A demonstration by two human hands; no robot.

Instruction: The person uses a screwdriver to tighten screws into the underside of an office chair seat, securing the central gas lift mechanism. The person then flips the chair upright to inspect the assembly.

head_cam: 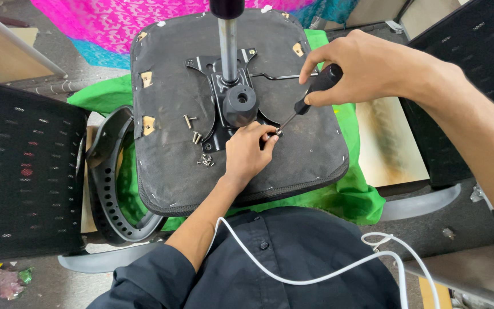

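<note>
Black-handled screwdriver (310, 97), slim steel shaft, tip on chair seat's (167, 166) black plate (208, 100)

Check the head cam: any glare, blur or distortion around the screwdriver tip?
Head view: even soft light, faint shadows; screwdriver tip and left hand sharp; mild glare on the chrome post; wide-angle stretch at the right forearm; no motion blur.

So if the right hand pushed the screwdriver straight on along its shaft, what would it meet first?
Probably the screw at the tip, pinched by the left hand against the black mounting plate; the right hand grips the screwdriver.
</note>
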